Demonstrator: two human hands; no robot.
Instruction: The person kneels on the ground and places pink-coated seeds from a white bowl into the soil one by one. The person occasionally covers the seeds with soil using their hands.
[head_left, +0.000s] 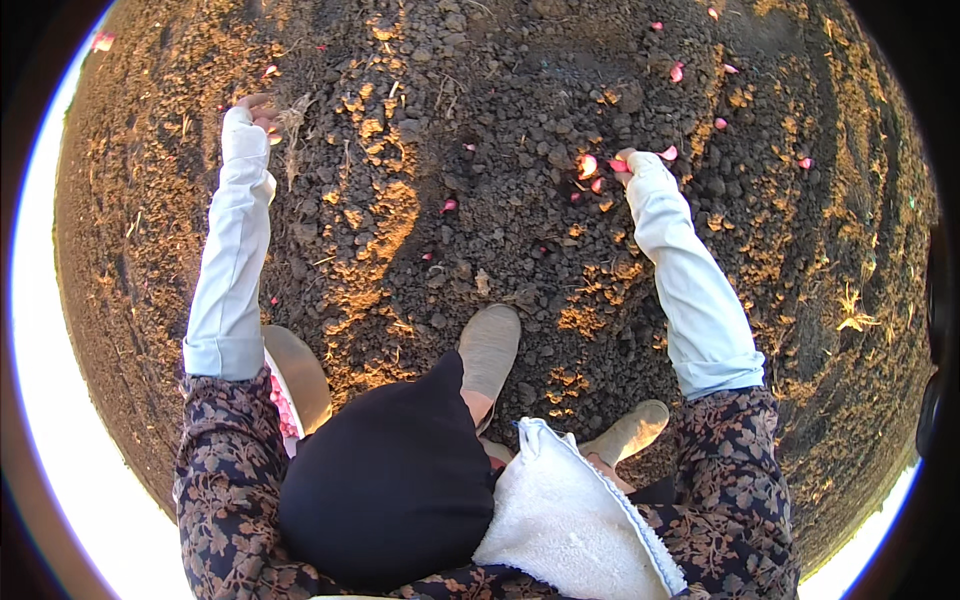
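Note:
My left hand (253, 118), at the end of a pale sleeve, is low over the soil at the upper left. Its fingers are curled, and a pale pink piece that looks like a clove (274, 139) shows at the fingertips. Dry straw (294, 116) lies just right of it. My right hand (628, 165) is down at the soil on the right, its fingertips on a pink clove (618, 165); the sleeve and back of the hand hide the other fingers. Close by on the ground are a sunlit clove (587, 166) and another clove (668, 153).
Dark, cloddy soil (510, 247) stretches all around, with several more pink cloves (676, 72) scattered on it. Beside my left arm stands a metal basin (306, 367) holding pink cloves (283, 409). My shoes (491, 341) are below, near a white towel (570, 517) and black cloth (390, 480).

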